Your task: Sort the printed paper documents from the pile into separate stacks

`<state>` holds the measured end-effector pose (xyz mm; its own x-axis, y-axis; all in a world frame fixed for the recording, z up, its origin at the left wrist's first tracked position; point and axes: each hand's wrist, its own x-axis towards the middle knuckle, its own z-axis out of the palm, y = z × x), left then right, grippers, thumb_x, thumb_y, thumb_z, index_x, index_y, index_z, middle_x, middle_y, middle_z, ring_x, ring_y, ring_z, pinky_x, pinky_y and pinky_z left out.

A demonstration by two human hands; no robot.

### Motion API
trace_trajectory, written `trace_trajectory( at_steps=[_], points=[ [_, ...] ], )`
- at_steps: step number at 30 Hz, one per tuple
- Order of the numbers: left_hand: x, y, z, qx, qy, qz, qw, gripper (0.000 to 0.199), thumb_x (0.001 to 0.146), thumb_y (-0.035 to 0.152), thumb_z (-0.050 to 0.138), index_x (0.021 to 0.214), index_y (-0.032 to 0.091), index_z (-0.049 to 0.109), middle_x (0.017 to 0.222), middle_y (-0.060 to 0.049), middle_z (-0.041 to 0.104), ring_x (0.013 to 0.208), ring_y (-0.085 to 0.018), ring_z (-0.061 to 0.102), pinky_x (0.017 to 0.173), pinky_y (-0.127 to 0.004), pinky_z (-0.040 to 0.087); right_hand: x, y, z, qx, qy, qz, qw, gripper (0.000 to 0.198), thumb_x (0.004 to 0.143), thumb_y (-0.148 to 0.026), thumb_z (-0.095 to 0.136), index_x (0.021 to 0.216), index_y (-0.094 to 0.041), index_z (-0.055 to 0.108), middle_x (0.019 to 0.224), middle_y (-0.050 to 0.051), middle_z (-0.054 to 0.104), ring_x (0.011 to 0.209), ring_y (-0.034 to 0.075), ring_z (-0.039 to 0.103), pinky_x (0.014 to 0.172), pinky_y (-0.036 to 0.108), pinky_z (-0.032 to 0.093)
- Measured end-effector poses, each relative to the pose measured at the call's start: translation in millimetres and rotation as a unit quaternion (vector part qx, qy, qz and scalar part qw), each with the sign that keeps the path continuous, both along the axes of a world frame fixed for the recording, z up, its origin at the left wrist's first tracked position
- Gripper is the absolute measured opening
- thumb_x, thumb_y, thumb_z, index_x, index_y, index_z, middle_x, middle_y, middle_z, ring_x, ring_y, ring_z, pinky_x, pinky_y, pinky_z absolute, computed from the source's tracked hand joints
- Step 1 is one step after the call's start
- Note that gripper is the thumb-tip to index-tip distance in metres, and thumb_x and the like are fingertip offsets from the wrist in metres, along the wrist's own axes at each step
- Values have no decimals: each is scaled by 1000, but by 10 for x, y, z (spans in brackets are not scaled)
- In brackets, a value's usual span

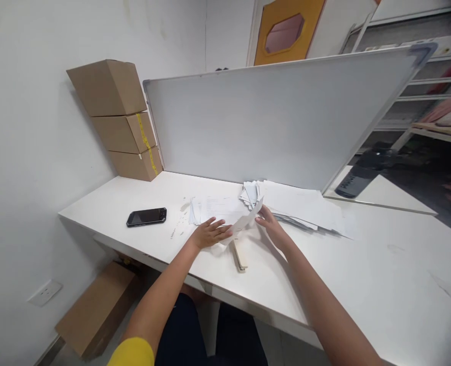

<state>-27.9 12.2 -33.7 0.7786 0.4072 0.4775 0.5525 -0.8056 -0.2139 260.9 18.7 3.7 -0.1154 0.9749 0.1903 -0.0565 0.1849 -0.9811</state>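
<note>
A white sheet of paper [244, 222] stands tilted between my hands, over the table. My left hand [211, 234] rests against its left lower side, fingers spread and flat. The right edge of the sheet is in my right hand [269, 225], thumb and fingers closed on it. Just below the sheet lies a cream stapler [240, 255], its far end partly covered. Behind the hands are printed sheets [223, 206], a bundle of small papers [250, 191] and a fanned stack of larger white paper [297, 201] to the right.
A black phone [146, 217] lies left on the white table [378, 284]. Three cardboard boxes [114, 89] are stacked at the back left corner. A whiteboard [271, 117] stands along the back edge, with a dark bottle [358, 175] at its right. Another carton [97, 305] is on the floor.
</note>
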Motion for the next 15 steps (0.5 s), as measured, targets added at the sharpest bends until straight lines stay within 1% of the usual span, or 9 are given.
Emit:
trace_trajectory(
  at_steps=[1, 3, 5, 8, 10, 12, 14, 15],
  points=[
    [-9, 1, -5, 0, -2, -8, 1000, 50, 95, 13, 44, 137, 41, 51, 132, 3, 65, 128, -10, 56, 116, -31, 34, -4, 11, -22, 3, 7, 10, 1000, 77, 68, -53, 76, 137, -31, 50, 147, 8, 49, 136, 29, 43, 109, 46, 37],
    [-20, 10, -14, 3, -6, -13, 1000, 49, 95, 14, 42, 136, 37, 52, 130, 1, 67, 126, -11, 58, 116, -31, 35, 21, 50, -66, 3, 26, 11, 1000, 73, 68, -52, 77, 133, -28, 53, 136, 10, 59, 126, 29, 53, 106, 46, 41],
    [-8, 18, -7, 3, -7, -1, 1000, 48, 94, 13, 40, 135, 31, 53, 127, -3, 68, 125, -13, 59, 116, -33, 35, 92, 102, -94, -9, 55, -14, 998, 62, 68, -51, 78, 121, -23, 62, 118, 11, 69, 111, 29, 62, 99, 46, 45],
    [59, 9, 72, -15, -28, 41, 999, 50, 90, 11, 38, 136, 23, 52, 129, -7, 67, 130, -18, 56, 117, -40, 34, 238, 160, -81, -12, 103, -76, 992, 47, 63, -49, 81, 99, -20, 69, 99, 8, 73, 97, 28, 66, 93, 45, 48],
    [108, -13, 177, -42, -90, 87, 991, 56, 88, 10, 37, 143, 19, 44, 137, -10, 62, 136, -20, 49, 118, -44, 33, 316, 166, -41, -1, 118, -114, 987, 43, 61, -49, 81, 91, -21, 70, 93, 6, 74, 95, 27, 66, 90, 44, 49],
    [130, -41, 297, -84, -190, 143, 968, 61, 90, 8, 32, 150, 18, 32, 142, -11, 57, 139, -20, 46, 117, -46, 35, 356, 149, 6, 0, 99, -135, 986, 41, 59, -51, 81, 86, -22, 70, 88, 5, 73, 93, 28, 66, 88, 44, 49],
    [114, -67, 395, -144, -290, 191, 927, 62, 94, 9, 25, 154, 20, 21, 141, -11, 58, 136, -19, 49, 112, -45, 40, 358, 124, 42, -9, 68, -141, 988, 40, 56, -53, 80, 80, -22, 70, 83, 5, 73, 91, 29, 66, 88, 45, 49],
    [97, -76, 427, -180, -327, 204, 905, 59, 96, 12, 24, 155, 21, 19, 139, -11, 59, 133, -19, 52, 110, -45, 43, 349, 113, 52, -12, 56, -141, 988, 40, 56, -53, 80, 79, -22, 70, 82, 5, 73, 90, 29, 66, 88, 46, 49]
  ],
)
